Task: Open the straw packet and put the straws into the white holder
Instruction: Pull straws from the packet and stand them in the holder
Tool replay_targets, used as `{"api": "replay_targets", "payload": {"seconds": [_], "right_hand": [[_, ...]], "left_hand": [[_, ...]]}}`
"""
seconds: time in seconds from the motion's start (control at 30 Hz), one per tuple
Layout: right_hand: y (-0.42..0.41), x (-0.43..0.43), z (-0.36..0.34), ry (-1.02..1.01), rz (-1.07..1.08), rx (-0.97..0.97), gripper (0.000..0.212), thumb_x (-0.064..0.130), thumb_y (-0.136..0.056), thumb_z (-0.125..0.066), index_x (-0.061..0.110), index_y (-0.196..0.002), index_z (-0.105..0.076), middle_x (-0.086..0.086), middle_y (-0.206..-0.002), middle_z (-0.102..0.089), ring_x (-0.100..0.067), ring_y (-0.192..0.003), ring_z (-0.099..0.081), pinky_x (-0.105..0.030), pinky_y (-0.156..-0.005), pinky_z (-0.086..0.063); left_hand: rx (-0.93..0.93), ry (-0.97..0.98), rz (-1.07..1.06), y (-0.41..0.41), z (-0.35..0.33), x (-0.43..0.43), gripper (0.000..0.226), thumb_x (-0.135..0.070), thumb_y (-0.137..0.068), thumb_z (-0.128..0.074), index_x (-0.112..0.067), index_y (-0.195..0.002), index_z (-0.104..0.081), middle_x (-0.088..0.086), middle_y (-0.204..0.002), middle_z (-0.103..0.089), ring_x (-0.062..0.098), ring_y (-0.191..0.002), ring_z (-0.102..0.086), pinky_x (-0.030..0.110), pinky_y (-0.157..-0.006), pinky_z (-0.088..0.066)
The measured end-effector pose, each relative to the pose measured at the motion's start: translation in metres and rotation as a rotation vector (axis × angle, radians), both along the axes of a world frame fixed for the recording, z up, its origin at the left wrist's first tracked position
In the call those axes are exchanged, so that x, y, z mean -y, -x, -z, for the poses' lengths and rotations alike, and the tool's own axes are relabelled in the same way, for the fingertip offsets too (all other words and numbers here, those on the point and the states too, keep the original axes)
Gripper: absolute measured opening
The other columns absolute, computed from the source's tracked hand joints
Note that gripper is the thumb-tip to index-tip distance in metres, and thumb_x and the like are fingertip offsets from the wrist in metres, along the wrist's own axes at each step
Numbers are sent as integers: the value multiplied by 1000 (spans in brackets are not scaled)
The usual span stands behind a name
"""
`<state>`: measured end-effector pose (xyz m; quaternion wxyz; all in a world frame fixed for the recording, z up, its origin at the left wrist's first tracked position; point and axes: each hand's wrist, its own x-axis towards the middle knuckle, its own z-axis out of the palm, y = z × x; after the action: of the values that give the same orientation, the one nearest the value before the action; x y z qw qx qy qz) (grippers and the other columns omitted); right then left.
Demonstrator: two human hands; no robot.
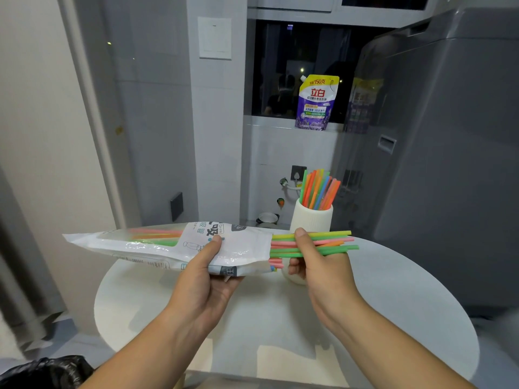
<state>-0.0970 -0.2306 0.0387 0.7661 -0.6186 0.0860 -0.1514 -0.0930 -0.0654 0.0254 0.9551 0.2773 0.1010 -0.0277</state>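
Pulling straws: your right hand (317, 265) pinches a bundle of straws (331, 242) that sticks out of the open 3 o'clock end of the straw packet (168, 245), thumb on top and fingers curled beneath.
Left hand: your left hand (202, 276) grips the packet near its middle, thumb across the printed face and fingers wrapped under, holding it above the desk (393, 290).
Long axis: packet and bundle lie level, running from 9 to 3 o'clock.
White holder: the white holder (311, 216) stands upright on the desk at 12 o'clock from your right hand, just behind it and partly hidden by the bundle. Its own straws (320, 189) lean towards 1 o'clock.
Nearer hand: the right, by a clear margin.
Coming move, as a judgement: draw the bundle towards 3 o'clock until its ends leave the packet. Then turn it from level to upright over the holder's mouth.
Left in the packet: more straws show through the clear window towards 9 o'clock.
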Motion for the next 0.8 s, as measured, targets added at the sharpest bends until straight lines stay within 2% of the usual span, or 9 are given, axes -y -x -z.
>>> {"api": "replay_targets", "payload": {"seconds": [0.07, 0.17, 0.37, 0.47, 0.6, 0.8], "right_hand": [[0, 1, -2, -50, -31, 5, 22, 23, -93, -66, 4, -101, -70, -12, -75, -69, -12, -53, -60, -25, -53, -54], [0, 3, -4, -64, -32, 14, 22, 24, -94, -65, 3, -100, -70, -10, -71, -68, -12, -53, -61, -25, -53, -55], [-2, 10, -8, 32, -49, 65, 27, 27, -94, -64, 2, -102, -69, -6, -67, -71, -16, -54, -66, -35, -66, -56], [-1, 14, -17, 38, -32, 115, 22, 23, -96, -62, 2, -99, -68, -6, -66, -69, -16, -52, -64, -31, -56, -57], [-2, 26, -27, 73, -13, 138, 23, 23, -96, -62, 1, -97, -69, -6, -64, -68, -18, -52, -64, -35, -58, -57], [-5, 50, -49, 110, 9, 165, 24, 19, -95, -63, -4, -92, -69, -15, -70, -65, -19, -53, -62, -28, -50, -56]], "left_hand": [[-3, -3, -2, 0, 0, 0, 32, -10, -95, -64, -13, -127, -62, 9, -109, -80, 22, -93, -78, 48, -73, -64], [-7, -3, -13, -1, 0, -2, 33, -10, -95, -64, -14, -129, -61, 8, -109, -80, 22, -93, -78, 50, -75, -63], [-21, 6, -26, -3, 2, -4, 32, -10, -96, -64, -15, -127, -62, 8, -103, -81, 22, -89, -79, 52, -74, -62], [-20, 9, -29, -5, 2, -6, 27, -11, -96, -63, -14, -123, -62, 8, -100, -81, 23, -90, -78, 53, -76, -62], [-21, 24, -41, -7, 2, -11, 35, -11, -95, -64, -13, -130, -60, 10, -109, -79, 25, -96, -77, 57, -78, -60], [-44, 40, -65, -11, 3, -14, 34, -11, -95, -65, -14, -128, -60, 10, -111, -79, 27, -99, -76, 60, -78, -59]]}}
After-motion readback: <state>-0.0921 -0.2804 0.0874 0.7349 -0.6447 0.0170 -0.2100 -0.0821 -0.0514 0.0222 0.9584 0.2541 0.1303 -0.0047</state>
